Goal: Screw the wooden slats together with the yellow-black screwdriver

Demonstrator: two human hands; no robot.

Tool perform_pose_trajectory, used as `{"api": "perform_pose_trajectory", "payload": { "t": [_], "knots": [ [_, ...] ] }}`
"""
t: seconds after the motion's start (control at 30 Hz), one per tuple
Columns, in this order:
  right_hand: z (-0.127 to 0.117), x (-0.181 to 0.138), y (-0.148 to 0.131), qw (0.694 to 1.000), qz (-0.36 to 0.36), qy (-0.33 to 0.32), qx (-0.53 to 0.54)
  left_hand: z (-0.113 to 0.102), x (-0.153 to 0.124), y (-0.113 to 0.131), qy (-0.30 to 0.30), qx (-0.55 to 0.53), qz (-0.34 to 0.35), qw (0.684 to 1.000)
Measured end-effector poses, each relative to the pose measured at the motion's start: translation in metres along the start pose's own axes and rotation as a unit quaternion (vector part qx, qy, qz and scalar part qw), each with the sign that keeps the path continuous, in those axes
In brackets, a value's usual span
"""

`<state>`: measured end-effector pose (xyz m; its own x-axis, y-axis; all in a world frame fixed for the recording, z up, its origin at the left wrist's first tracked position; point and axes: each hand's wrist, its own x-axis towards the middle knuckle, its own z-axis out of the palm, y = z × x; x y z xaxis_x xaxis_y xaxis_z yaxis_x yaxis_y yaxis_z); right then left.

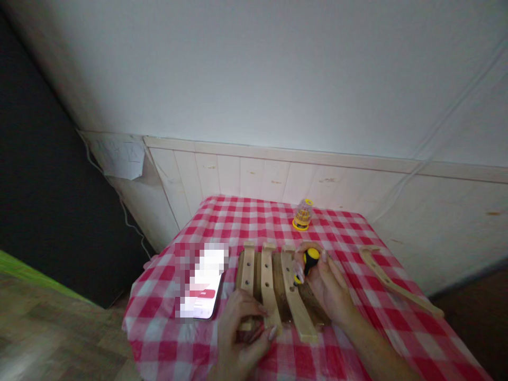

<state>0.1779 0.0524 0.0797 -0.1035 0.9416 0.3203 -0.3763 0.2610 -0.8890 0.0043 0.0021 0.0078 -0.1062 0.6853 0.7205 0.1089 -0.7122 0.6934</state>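
Three curved pale wooden slats lie side by side across a darker wooden board (280,296), with screws showing in their faces. My right hand (331,291) is closed around a short yellow-and-black screwdriver (311,260). Its lower end is over the near screw of the right slat (299,312); whether the tip sits in the screw head is too small to tell. The fingers and thumb of my left hand (242,323) close on the near end of the middle slat (268,286). Beside that hand lies the left slat (248,264), its near part partly covered by my fingers.
A phone (208,286) with a lit, partly blurred screen lies left of the board. Toward the wall stands a clear, yellow-based bit container (303,214). Another curved slat (397,286) rests at the right on the red-and-white checked tablecloth (254,211).
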Motion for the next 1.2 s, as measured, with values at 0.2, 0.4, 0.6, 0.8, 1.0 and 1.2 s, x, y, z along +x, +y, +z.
{"api": "perform_pose_trajectory", "payload": {
  "t": [0.2,0.4,0.6,0.8,1.0,1.2],
  "knots": [
    [0.0001,-0.0016,-0.0005,0.998,-0.058,-0.024,-0.006,-0.0013,-0.0025,-0.0027,-0.007,0.000,-0.004,1.000],
    [-0.0056,-0.0001,0.0022,0.997,-0.038,-0.049,-0.036,-0.0017,-0.0025,-0.0007,-0.007,-0.001,-0.007,1.000],
    [0.0024,0.0026,0.0009,1.000,0.012,-0.018,0.018,0.0004,-0.0008,-0.0020,-0.002,0.000,0.003,1.000],
    [0.0012,0.0009,0.0019,0.998,-0.048,-0.040,0.003,-0.0010,-0.0011,-0.0015,-0.005,0.003,0.000,1.000],
    [-0.0023,0.0004,0.0018,0.999,-0.038,-0.033,-0.013,-0.0012,-0.0015,-0.0010,-0.005,0.003,0.005,1.000],
    [0.0035,0.0005,-0.0011,1.000,0.011,-0.012,0.021,-0.0023,-0.0022,-0.0010,-0.008,0.010,0.002,1.000]
  ]
}}
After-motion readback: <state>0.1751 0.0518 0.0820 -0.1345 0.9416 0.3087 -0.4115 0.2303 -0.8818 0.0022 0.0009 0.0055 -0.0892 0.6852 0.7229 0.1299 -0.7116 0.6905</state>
